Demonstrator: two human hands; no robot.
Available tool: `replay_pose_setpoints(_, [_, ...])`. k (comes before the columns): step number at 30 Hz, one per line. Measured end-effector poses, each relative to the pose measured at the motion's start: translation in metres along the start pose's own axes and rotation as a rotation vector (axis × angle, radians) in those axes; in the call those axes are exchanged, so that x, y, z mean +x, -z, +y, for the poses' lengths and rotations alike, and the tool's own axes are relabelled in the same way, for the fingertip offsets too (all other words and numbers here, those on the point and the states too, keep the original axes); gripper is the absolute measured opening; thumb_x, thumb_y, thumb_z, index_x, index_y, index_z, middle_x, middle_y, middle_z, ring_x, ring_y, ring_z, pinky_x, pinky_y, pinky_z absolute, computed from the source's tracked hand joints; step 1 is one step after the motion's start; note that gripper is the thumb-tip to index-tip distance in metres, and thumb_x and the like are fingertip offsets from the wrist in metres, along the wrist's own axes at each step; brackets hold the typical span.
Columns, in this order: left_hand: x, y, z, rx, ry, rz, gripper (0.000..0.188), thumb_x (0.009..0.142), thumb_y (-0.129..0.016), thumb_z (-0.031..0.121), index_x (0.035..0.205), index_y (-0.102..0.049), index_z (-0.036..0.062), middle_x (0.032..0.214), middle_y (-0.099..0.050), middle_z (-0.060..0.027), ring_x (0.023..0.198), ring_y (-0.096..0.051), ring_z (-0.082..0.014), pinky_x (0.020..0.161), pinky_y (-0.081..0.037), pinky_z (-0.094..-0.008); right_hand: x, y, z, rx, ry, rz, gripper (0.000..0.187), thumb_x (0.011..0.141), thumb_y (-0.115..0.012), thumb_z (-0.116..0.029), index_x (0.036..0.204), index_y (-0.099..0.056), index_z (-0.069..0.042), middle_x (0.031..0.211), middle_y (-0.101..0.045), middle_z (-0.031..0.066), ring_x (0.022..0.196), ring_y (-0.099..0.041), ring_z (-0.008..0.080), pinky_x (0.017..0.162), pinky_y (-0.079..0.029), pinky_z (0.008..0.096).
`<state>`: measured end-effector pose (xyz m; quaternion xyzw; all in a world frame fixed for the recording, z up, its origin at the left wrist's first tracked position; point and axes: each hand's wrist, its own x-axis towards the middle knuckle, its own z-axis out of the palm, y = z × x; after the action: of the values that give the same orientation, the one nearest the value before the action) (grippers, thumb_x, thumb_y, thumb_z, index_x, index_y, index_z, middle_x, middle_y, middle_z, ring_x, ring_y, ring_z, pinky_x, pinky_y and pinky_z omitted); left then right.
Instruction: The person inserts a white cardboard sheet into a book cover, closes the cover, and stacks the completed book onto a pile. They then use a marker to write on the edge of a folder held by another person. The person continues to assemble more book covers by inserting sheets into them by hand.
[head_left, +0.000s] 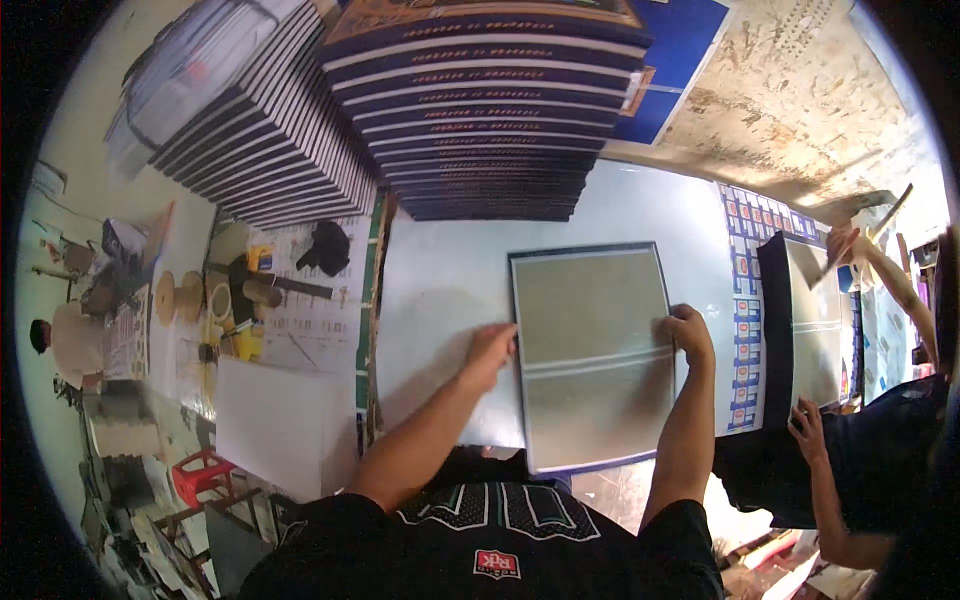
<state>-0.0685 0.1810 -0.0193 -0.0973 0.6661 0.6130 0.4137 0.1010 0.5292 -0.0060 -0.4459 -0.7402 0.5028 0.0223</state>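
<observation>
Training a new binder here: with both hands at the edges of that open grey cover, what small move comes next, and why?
Probably press both palms outward to flatten it: the left hand and right hand sit at opposite edges of the grey cover, which lies open and face down on the table.

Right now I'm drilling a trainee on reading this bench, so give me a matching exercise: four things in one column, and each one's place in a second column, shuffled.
Things:
1. left hand
2. right hand
3. stack of dark blue books
4. red stool

Places:
A. at the far side of the table, beyond the board
B. on the floor at lower left
C. on the left edge of the grey board
D. on the right edge of the grey board

Pairs: 1-C, 2-D, 3-A, 4-B
</observation>
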Motion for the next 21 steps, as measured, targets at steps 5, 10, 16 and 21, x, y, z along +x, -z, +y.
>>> replay_pose_setpoints(5, [0.016,0.094,0.024,-0.025,-0.212,0.118,0.016,0.086,-0.066,0.024,0.077,-0.059,0.0123,0.063,-0.049,0.0052,0.049,-0.039,-0.0061,0.044,-0.03,-0.0227,-0.027,-0.084,-0.043,0.118,0.192,-0.042,0.018,0.076,-0.066,-0.005,0.092,-0.06,0.001,0.076,-0.057,0.0029,0.07,-0.052,0.0136,0.064,-0.045,0.0295])
replay_pose_setpoints(10, [0.028,0.14,0.063,-0.063,-0.264,0.17,0.018,0.088,-0.065,0.023,0.075,-0.057,0.0137,0.063,-0.047,0.0064,0.05,-0.038,-0.0043,0.043,-0.029,-0.0206,-0.001,-0.147,-0.061,0.217,0.325,-0.1,0.016,0.076,-0.067,-0.007,0.088,-0.058,-0.001,0.076,-0.059,0.0044,0.072,-0.053,0.0148,0.067,-0.046,0.03])
replay_pose_setpoints(16, [0.023,0.148,0.075,0.04,-0.48,0.429,0.022,0.086,-0.072,0.025,0.09,-0.068,0.0042,0.073,-0.06,0.0,0.067,-0.056,-0.0093,0.061,-0.045,-0.0245,-0.002,-0.152,-0.081,-0.093,0.339,0.031,0.028,0.079,-0.071,-0.014,0.101,-0.062,0.001,0.087,-0.068,0.0154,0.076,-0.063,0.0227,0.07,-0.05,0.0351])
replay_pose_setpoints(21, [-0.147,0.198,0.086,0.425,-0.906,0.765,0.015,0.077,-0.079,0.007,0.085,-0.067,0.0038,0.082,-0.06,-0.0039,0.078,-0.058,-0.0148,0.07,-0.048,-0.0267,-0.057,-0.151,-0.101,-0.183,0.465,0.401,0.02,0.088,-0.07,-0.02,0.083,-0.068,-0.001,0.072,-0.068,0.0131,0.062,-0.064,0.0261,0.061,-0.05,0.0354])
